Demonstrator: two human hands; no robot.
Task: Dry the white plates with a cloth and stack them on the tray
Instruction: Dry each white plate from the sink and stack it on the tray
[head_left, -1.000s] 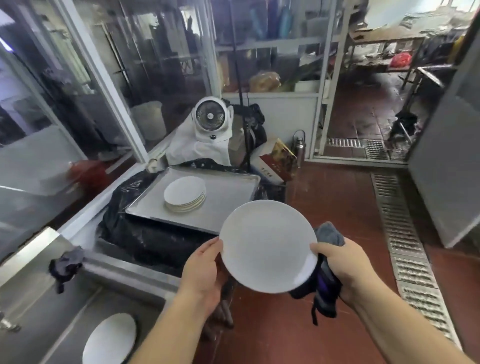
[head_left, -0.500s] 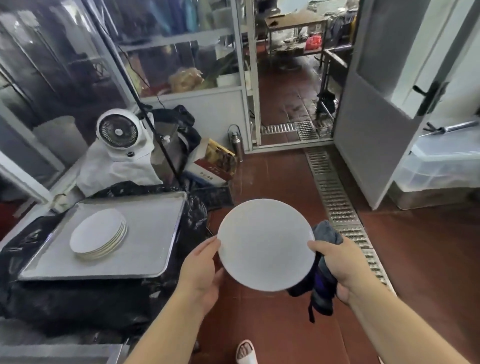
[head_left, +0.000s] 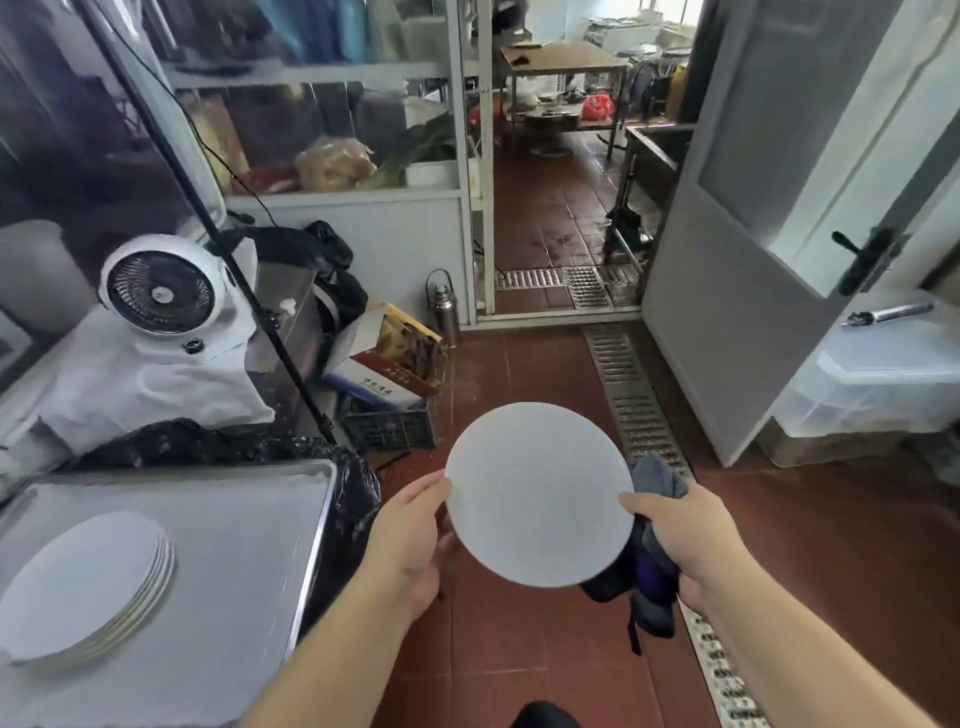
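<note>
Head view: your left hand (head_left: 410, 540) pinches the plate (head_left: 537, 493) rim; your right hand (head_left: 685, 540) clasps cloth (head_left: 657, 480) against it; wipe both faces, then lower it flat onto the stack (head_left: 85, 582) on the tray (head_left: 249, 514).

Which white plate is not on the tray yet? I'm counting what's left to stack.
The single plate held over the red floor between the left hand and right hand. The other plates lie stacked on the tray.

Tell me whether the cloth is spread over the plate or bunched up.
Bunched up. The cloth hangs crumpled in the right hand behind the plate, whose face is bare.
</note>
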